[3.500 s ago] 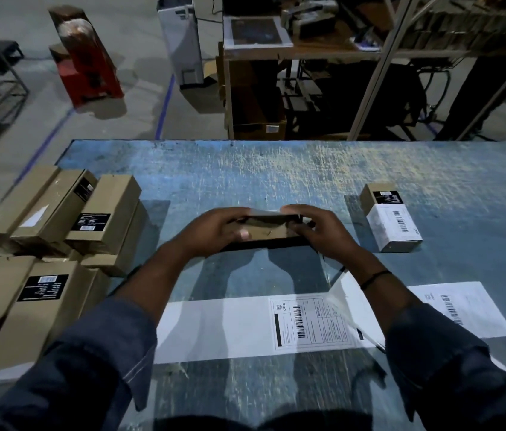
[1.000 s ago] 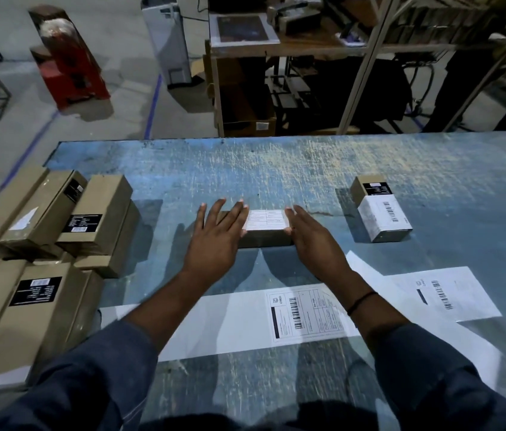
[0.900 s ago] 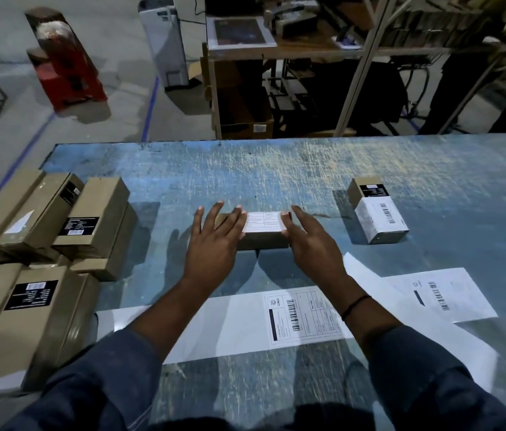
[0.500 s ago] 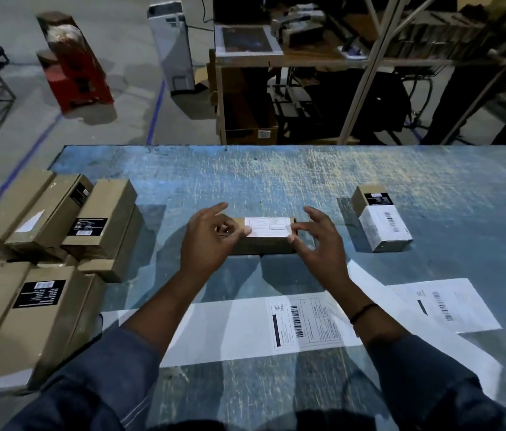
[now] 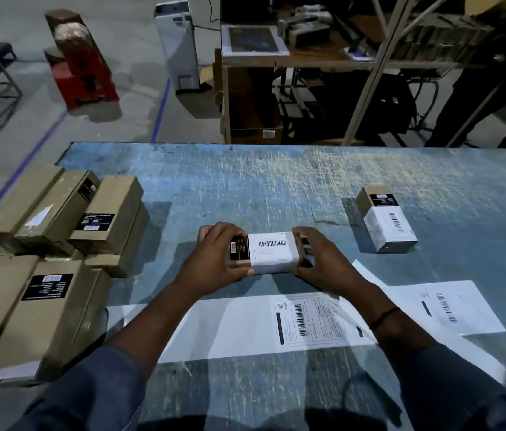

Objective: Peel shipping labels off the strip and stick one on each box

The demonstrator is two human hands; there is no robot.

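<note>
Box (image 5: pixel 238 263): brown carton, held at both short ends over the middle of the table, top face tilted toward the camera; contact of the lower edge with the table cannot be told.
Shipping label (image 5: pixel 273 248): white, barcode uppermost, wrapped across the top face and down the near side of the box; just beside a black printed sticker (image 5: pixel 238 248) at the left end.
Left hand (image 5: pixel 211 259): fingers curled over the far edge, thumb along the near edge, gripping the left end of the box.
Right hand (image 5: pixel 323 264): fingers curled round the right end, gripping it; black band (image 5: pixel 383 317) on the wrist.
Strip (image 5: pixel 230 328): white backing, flat on the table, near the box on the camera side, passing under both forearms; one printed label (image 5: pixel 307 320) on it between the arms, another (image 5: pixel 450 306) right of the right arm.
Labelled box (image 5: pixel 388 227): on the table, well apart to the right, white label over the near part.
Stacked boxes (image 5: pixel 59 244): piled at the left table edge, black stickers showing.
Table (image 5: pixel 276 181): blue, scratched top.
Sleeves (image 5: pixel 90 384): dark blue, on both forearms.
Background: red machine (image 5: pixel 81 66), white cabinet (image 5: pixel 178 45) and shelving (image 5: pixel 307 73) on the floor beyond the table.
</note>
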